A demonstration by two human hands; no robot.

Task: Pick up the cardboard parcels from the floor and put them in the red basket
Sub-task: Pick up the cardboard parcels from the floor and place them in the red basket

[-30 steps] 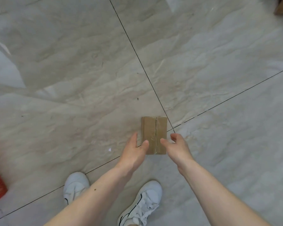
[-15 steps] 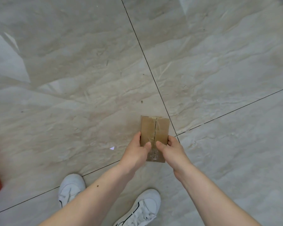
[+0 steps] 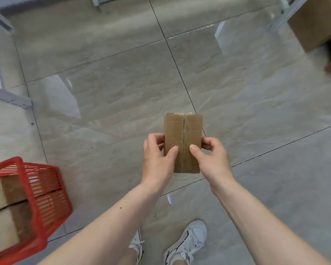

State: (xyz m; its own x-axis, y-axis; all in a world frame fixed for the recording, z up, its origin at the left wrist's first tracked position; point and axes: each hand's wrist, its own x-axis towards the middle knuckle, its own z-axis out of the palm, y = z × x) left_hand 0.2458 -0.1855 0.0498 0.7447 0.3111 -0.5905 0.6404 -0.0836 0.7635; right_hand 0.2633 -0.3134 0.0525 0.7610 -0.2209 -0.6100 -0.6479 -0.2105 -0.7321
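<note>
Both hands clasp one cardboard parcel above the floor, left hand and right hand on its long sides, long axis pointing away. The red basket, seemingly already holding parcels, lies low left, nearer the left hand.

One held parcel, one basket

red basket: cut by left edge | large carton: cut top-right
</note>
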